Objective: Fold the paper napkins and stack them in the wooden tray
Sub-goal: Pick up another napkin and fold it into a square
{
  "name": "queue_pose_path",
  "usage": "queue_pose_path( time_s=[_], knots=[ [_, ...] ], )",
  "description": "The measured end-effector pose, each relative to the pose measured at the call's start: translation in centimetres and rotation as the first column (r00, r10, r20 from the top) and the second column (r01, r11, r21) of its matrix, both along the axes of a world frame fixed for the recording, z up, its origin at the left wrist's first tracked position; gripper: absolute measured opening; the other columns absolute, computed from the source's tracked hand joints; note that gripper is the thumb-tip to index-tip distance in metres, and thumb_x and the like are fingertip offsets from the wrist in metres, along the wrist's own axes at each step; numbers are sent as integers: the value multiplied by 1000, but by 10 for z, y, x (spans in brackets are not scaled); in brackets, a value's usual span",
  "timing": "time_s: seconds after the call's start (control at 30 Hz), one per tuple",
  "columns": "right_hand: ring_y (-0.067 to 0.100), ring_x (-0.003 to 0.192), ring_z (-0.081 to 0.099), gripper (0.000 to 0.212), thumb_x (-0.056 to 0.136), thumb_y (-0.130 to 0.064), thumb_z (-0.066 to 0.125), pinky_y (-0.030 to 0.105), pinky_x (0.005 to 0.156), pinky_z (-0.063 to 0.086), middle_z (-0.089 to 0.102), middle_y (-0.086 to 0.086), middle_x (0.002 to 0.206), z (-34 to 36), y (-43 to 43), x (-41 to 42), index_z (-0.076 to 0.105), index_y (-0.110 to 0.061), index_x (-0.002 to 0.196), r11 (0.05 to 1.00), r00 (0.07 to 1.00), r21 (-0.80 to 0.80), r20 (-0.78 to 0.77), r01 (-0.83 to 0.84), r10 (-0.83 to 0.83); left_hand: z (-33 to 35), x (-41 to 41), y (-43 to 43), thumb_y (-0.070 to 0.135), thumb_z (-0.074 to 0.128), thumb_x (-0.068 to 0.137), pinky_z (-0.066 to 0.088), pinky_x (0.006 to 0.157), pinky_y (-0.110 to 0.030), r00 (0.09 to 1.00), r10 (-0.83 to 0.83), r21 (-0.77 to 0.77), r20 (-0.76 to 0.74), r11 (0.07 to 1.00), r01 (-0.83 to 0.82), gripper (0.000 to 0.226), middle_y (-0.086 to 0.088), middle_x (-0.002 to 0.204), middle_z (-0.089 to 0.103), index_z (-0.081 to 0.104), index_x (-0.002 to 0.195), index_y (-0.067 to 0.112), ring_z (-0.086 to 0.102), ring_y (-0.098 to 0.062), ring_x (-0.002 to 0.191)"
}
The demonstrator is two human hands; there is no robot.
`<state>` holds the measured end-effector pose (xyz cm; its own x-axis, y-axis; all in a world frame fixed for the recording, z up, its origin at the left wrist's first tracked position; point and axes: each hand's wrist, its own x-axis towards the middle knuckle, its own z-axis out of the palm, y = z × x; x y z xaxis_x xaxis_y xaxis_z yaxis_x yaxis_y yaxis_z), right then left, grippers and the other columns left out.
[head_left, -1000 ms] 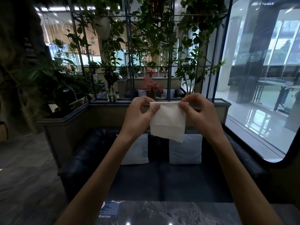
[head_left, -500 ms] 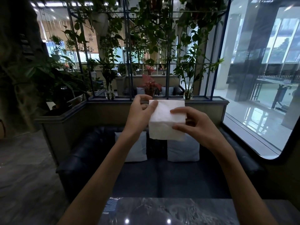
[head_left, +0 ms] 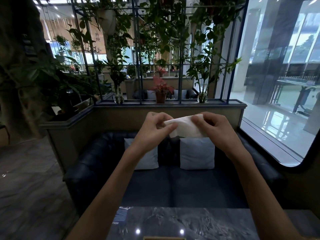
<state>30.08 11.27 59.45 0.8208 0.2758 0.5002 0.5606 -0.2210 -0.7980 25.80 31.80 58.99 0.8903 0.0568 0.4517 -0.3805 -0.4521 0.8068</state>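
Note:
A white paper napkin [head_left: 186, 126] is held up in the air in front of me, folded into a narrow, slightly tilted strip. My left hand [head_left: 156, 129] pinches its left end and my right hand [head_left: 213, 129] grips its right end, thumb over the top edge. Both arms reach out above the dark marble table [head_left: 190, 222]. At the very bottom edge of the view a thin wooden rim [head_left: 164, 238] shows, likely the tray; the rest of it is out of frame.
Beyond the table stands a dark leather sofa [head_left: 173, 184] with two pale cushions [head_left: 197, 153]. Behind it a ledge carries potted plants [head_left: 161, 91] and a metal trellis with vines. A large window [head_left: 280, 84] is on the right.
The napkin has gone from a hanging square to a narrower folded strip. Both hands dropped slightly and closed in on its ends.

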Motion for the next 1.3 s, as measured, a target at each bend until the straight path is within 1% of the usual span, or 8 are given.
queue_pose_path(
  time_s=[0.2,0.37,0.67,0.77,0.87,1.03,1.17,1.3],
  knots=[
    [17,67,53,42,95,-44,59,35,65,43,59,7,79,8,-1,-3,68,-4,86,997,997,-29,14,72,-72,9,-5,1,21,61,97,59,80,-41,978,-176,-207,-109,967,151,13,-8,101,73,62,106,11,70,-22,93],
    [9,86,73,29,90,-30,70,19,66,53,76,-3,100,9,-3,-7,66,-21,118,996,989,43,-125,-75,80,11,-9,-1,13,63,95,62,78,-37,983,-163,-394,-80,911,119,19,-4,100,77,62,114,10,74,-20,92],
    [13,98,70,44,89,-18,72,26,81,59,72,-1,106,8,1,-10,59,-27,130,987,996,155,-67,-44,55,18,-18,-1,2,66,91,59,72,-23,1000,11,-340,-15,940,-15,26,-6,106,74,63,116,10,74,-15,93],
    [11,98,67,24,97,-44,58,28,79,55,70,-9,100,6,13,-16,66,-27,111,963,973,141,-54,229,-223,6,-16,-10,3,60,95,58,78,-24,910,277,-186,308,956,-227,16,-3,102,70,64,109,9,69,-13,95],
    [14,86,73,46,95,-57,48,29,76,59,77,2,94,5,25,-31,72,-18,101,984,958,180,-282,-1,52,-17,-21,-27,4,53,96,56,83,-29,731,167,152,662,925,-349,20,-12,104,70,67,110,1,67,-19,96],
    [14,80,74,25,97,-27,62,23,65,57,77,5,89,-4,31,-35,71,-5,107,932,955,357,-253,-58,156,-47,-32,-30,-2,49,95,42,110,-44,641,-53,420,765,796,-435,32,-19,130,63,66,122,-3,53,-32,129],
    [16,87,75,18,95,-23,65,24,68,59,79,3,97,-9,24,-28,70,-12,109,935,951,348,-260,-67,165,-37,-52,-21,6,56,94,39,111,-32,869,229,-41,439,971,-235,41,-1,135,55,54,135,10,48,-15,131],
    [10,90,76,26,92,-19,69,17,69,57,79,-4,99,-9,29,-26,68,-14,117,946,949,289,-230,-146,216,-11,-40,-2,39,58,96,59,89,-34,988,-65,-418,-142,908,0,39,-5,110,74,63,122,10,71,-20,105]
  ],
)
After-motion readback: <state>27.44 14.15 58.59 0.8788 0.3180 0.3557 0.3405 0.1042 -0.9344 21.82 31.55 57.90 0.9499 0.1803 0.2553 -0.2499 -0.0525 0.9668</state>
